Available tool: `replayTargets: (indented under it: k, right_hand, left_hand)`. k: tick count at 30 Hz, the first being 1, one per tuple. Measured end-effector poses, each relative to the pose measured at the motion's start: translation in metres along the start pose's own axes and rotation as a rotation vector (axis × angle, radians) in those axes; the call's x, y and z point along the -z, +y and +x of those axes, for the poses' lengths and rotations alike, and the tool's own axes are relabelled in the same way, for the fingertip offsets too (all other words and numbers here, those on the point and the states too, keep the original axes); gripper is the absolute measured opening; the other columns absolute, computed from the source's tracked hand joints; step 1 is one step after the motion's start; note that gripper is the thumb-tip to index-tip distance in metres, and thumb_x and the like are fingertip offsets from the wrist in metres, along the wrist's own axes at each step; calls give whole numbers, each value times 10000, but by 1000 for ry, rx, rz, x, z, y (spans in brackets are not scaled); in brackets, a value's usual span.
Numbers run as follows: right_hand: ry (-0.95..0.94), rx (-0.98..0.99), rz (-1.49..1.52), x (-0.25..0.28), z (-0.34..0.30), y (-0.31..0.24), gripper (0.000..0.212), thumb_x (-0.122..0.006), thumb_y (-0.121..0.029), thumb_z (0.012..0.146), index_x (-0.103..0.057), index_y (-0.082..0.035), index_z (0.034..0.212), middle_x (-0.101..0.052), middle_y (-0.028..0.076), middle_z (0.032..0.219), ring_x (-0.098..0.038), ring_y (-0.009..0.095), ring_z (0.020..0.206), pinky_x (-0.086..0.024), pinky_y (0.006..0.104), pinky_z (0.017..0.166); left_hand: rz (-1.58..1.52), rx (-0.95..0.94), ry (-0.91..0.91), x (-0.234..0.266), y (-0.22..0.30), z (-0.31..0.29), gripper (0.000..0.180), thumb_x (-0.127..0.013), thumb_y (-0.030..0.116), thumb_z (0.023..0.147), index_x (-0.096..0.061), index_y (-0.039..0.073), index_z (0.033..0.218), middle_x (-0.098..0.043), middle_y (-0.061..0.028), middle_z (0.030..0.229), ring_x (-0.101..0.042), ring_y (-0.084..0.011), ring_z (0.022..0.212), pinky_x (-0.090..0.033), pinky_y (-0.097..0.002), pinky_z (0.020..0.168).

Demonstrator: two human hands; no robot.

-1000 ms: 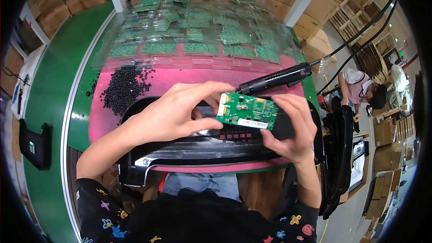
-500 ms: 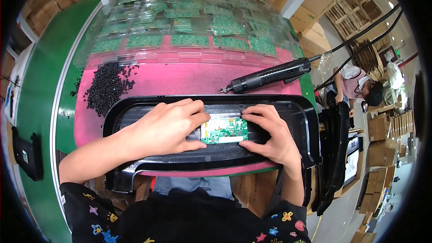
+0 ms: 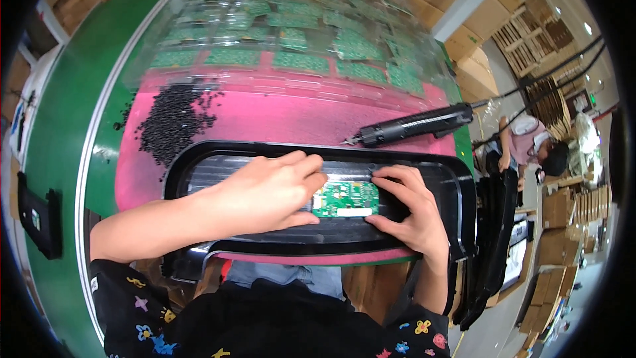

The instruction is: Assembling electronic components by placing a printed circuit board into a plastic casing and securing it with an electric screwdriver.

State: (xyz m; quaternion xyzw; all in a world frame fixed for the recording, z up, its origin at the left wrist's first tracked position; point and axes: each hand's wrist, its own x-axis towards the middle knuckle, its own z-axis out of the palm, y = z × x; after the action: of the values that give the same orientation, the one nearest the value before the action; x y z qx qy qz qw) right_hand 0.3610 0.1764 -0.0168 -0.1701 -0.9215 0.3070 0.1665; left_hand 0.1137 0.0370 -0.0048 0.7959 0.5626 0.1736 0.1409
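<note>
A green circuit board [image 3: 348, 197] with a white strip along its near edge lies in a long black plastic shell [image 3: 228, 242], near the shell's middle. My left hand [image 3: 281, 189] grips the board's left end, thumb at the near side and fingers at the far side. At the right end, my right hand [image 3: 416, 215] holds the board between thumb and fingers in the same way. The shell rests on a pink mat [image 3: 265, 116]. The board's underside is out of sight.
Beyond the shell lies a black electric screwdriver [image 3: 417, 124], its cable running off right. Small black screws [image 3: 175, 122] are heaped at the left. Clear plastic trays [image 3: 291, 83] hold several green boards at the back. Black shells [image 3: 493, 245] stand at right, near another person [image 3: 527, 142].
The view has shifted a little, so the bench and its contents appear farther right. Both hands stay on the circuit board's ends inside the shell.
</note>
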Motion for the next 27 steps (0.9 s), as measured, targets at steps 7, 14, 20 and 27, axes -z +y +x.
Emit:
replayTargets:
  k: [7, 14, 20, 27]
  right_hand:
    - [11, -76, 51, 14, -5, -10, 741, -880, -148, 578, -580, -16, 1242, -536, 156, 1333, -503, 333, 1226, -391, 422, 1060]
    - [460, -333, -275, 79, -4, -1, 546, -665, -55, 855, -488, -76, 1371, -464, 34, 1044, -406, 135, 865, -375, 267, 795]
    - [313, -548, 170, 113, 33, 63, 431, -613, -90, 963, -497, -129, 1376, -537, 19, 1143, -514, 55, 871, -458, 198, 714]
    - [841, -42, 540, 54, 90, 29, 457, -615, -11, 944, -340, -33, 1309, -571, 147, 1236, -614, 213, 1092, -475, 324, 969]
  left_hand:
    - [1, 23, 139, 18, 0, -6, 451, -721, 268, 856, -556, -34, 1148, -587, -165, 982, -637, -338, 930, -563, -414, 705]
    - [213, 464, 401, 67, -71, -38, 129, -691, 92, 822, -668, -10, 897, -683, -174, 878, -662, -376, 866, -530, -453, 767]
    - [292, 541, 237, 45, -97, -50, 147, -736, 81, 770, -690, 1, 884, -682, -163, 886, -668, -368, 871, -542, -463, 776]
    - [362, 579, 183, 40, -104, -40, 134, -711, 67, 783, -674, -12, 885, -675, -192, 929, -663, -380, 888, -550, -473, 771]
